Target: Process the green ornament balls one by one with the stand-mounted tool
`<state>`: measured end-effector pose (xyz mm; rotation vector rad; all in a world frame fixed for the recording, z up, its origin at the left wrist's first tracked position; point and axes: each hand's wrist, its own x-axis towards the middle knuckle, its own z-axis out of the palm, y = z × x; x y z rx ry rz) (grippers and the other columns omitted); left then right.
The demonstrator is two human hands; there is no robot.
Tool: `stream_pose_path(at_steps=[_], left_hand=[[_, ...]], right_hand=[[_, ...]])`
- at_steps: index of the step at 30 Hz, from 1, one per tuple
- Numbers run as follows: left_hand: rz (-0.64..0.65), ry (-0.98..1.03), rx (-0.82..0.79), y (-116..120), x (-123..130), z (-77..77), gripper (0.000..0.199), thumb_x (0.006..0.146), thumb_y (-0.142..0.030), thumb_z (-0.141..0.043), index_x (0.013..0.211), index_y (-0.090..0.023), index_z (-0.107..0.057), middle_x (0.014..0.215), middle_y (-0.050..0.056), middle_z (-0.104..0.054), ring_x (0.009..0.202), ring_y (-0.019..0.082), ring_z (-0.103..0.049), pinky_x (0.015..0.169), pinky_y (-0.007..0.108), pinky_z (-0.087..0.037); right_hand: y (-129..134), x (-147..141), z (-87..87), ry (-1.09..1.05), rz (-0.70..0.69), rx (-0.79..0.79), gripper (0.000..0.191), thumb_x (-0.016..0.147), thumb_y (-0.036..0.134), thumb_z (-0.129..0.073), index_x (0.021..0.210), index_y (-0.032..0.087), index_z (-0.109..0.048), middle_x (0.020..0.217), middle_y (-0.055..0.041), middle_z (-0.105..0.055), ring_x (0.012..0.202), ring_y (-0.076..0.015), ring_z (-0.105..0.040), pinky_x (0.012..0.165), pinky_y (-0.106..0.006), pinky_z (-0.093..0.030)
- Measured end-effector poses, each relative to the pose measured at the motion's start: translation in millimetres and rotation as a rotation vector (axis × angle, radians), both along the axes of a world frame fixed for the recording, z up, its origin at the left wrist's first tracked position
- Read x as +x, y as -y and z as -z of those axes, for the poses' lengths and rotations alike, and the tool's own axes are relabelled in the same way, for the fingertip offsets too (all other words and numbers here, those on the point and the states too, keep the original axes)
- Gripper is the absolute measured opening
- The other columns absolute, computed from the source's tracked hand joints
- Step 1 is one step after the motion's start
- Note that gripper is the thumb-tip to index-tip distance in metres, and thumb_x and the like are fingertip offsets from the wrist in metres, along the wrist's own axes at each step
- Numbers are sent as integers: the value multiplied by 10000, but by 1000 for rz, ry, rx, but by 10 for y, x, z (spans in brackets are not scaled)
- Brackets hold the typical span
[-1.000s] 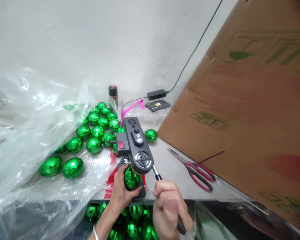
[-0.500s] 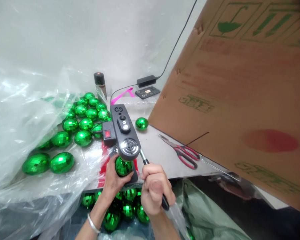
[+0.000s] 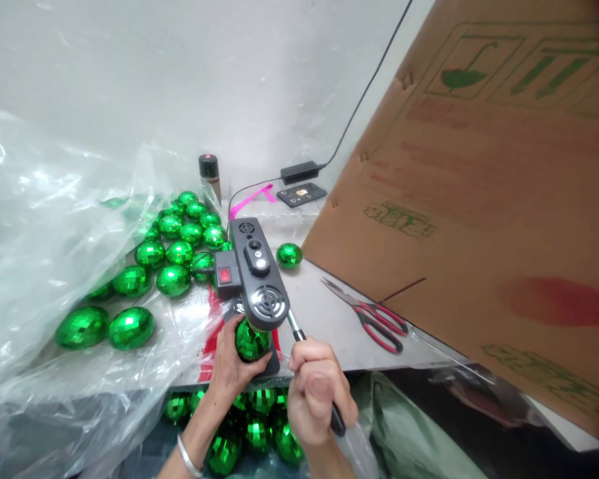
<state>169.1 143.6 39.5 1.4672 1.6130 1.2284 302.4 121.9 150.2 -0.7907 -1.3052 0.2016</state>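
Observation:
My left hand (image 3: 232, 362) is wrapped around a shiny green mirrored ball (image 3: 252, 341). The ball sits right under the front end of a dark grey benchtop machine (image 3: 264, 276), which has round vents and a red switch at its side. Its top is hidden by the machine's head. My right hand (image 3: 319, 389) grips the black handle of a metal lever (image 3: 296, 328) at the machine's right side. Both hands are closed.
Several green mirrored balls (image 3: 174, 280) lie at the left among clear plastic sheeting (image 3: 24, 279); more fill a bag below the table edge. Red-handled scissors (image 3: 369, 316), a single ball (image 3: 289, 255), a black power adapter (image 3: 299, 172) and a large cardboard box (image 3: 469, 233) stand or lie to the right.
The whole scene has shifted slightly right and down in the view. Both hands keep their holds on the ball and the lever, with little other visible change.

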Motion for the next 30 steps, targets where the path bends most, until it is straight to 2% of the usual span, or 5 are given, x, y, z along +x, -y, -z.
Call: stream_pose_path(at_steps=[8, 18, 23, 26, 30], left_hand=[[2, -1, 1, -10, 8, -23, 798, 658, -406, -972, 1384, -218, -700, 1322, 141, -819, 1265, 427, -794, 1120, 639, -649], [-40, 34, 9, -22, 73, 100, 819, 614, -385, -971, 1375, -217, -719, 1324, 152, -835, 1272, 452, -795, 1136, 675, -640], [-57, 12, 63, -29, 100, 246, 825, 638, -392, -942, 1407, -210, -704, 1334, 160, -828, 1284, 462, -799, 1138, 697, -652], [-45, -12, 80, -33, 130, 346, 836, 661, -384, -939, 1441, -212, -693, 1372, 166, -818, 1313, 462, -792, 1149, 705, -653], [-38, 0, 75, -29, 145, 390, 866, 634, -329, -957, 1445, -185, -689, 1393, 209, -810, 1323, 489, -788, 1169, 739, -640]], right_hand=[[-10, 3, 20, -41, -37, 19, 342, 1182, 209, -486, 858, 234, -593, 791, 17, -655, 641, -132, -613, 606, -298, -466], [-81, -58, -96, -69, 24, 59, 473, 1207, 248, -480, 735, 236, -513, 708, 39, -571, 586, -115, -547, 567, -279, -427], [-111, -129, -164, -125, 104, 60, 519, 1214, 283, -506, 698, 232, -497, 675, 45, -548, 563, -108, -527, 558, -262, -436], [-131, -139, -39, -117, 117, 101, 515, 1200, 242, -494, 686, 232, -490, 647, 50, -533, 517, -104, -505, 537, -260, -445], [-133, -84, 252, -94, 106, 125, 530, 1217, 267, -479, 689, 229, -501, 658, 39, -562, 486, -112, -509, 549, -285, -485]])
